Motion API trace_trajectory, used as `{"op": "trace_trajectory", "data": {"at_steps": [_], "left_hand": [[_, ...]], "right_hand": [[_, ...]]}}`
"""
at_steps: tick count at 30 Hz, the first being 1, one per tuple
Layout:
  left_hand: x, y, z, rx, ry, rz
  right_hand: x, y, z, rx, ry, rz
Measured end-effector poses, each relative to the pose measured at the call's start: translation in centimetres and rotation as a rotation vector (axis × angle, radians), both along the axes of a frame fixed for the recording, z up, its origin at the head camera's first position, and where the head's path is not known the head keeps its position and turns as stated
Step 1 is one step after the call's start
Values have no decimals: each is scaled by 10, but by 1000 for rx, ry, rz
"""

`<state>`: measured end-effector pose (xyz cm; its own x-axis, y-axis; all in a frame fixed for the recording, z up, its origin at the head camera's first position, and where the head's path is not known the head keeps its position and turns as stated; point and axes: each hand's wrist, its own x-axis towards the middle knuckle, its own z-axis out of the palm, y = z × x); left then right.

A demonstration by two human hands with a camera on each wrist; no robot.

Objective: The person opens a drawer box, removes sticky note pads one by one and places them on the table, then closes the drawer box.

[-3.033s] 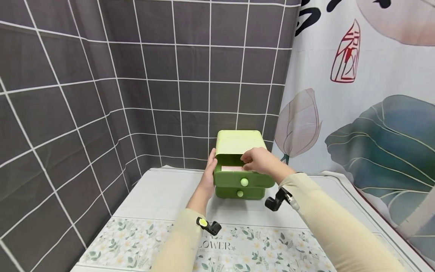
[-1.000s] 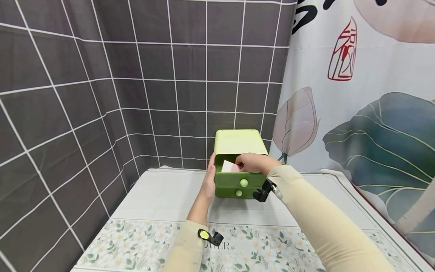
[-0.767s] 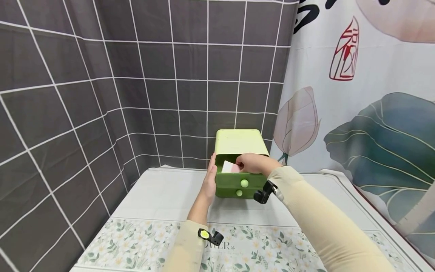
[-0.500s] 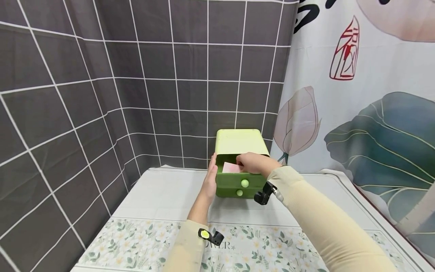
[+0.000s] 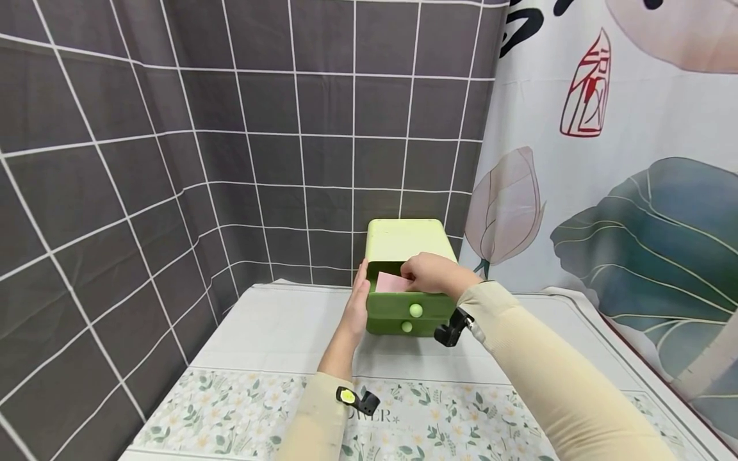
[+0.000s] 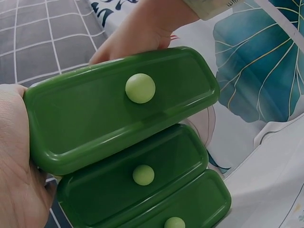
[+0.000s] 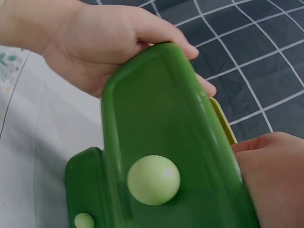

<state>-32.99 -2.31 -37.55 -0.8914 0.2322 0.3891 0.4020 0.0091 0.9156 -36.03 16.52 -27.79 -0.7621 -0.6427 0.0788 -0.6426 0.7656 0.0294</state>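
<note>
A small green chest of drawers (image 5: 406, 238) with a pale top stands on the table, its top drawer (image 5: 389, 306) pulled out. My left hand (image 5: 353, 308) lies along the chest's left side with fingers straight, its palm against the drawer's left end in the left wrist view. Reaching in over the drawer front, my right hand (image 5: 432, 274) has curled fingers and pinches a flat pink piece of paper (image 5: 392, 282), tilted up inside. The drawer front hides the paper's lower part; those fingertips are hidden. The wrist views show the pale green knob (image 6: 140, 88) and lower drawers (image 6: 135, 175) pushed in.
The table has a white cloth (image 5: 277, 326) with a floral band (image 5: 213, 410) near me. Behind the chest hangs a dark grey gridded curtain (image 5: 323, 160). A white curtain with lotus prints (image 5: 513, 211) hangs at the right.
Over three seconds my right hand has gone deeper into the drawer and the paper has tilted up. White showed on it a second ago; now only pink does. My left hand stays on the side.
</note>
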Motion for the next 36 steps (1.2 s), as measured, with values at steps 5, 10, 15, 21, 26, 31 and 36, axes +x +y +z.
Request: {"op": "trace_trajectory", "data": {"at_steps": [5, 10, 15, 21, 26, 31, 36], "left_hand": [[13, -1, 13, 3, 1, -13], [10, 0, 10, 8, 7, -8], [-4, 1, -3, 16, 28, 3], [-7, 1, -5, 33, 36, 0], [-7, -1, -4, 30, 24, -16], [1, -5, 4, 25, -2, -42], [15, -7, 16, 19, -8, -60]], "right_hand": [[0, 8, 0, -139, -52, -7], [3, 23, -5, -338, -67, -26], [5, 39, -11, -547, -126, -92], [5, 58, -19, -808, -221, -124], [7, 71, -29, -1108, -178, -133], [5, 80, -39, -1405, -97, -144], [1, 89, -48, -1650, -102, -150]]}}
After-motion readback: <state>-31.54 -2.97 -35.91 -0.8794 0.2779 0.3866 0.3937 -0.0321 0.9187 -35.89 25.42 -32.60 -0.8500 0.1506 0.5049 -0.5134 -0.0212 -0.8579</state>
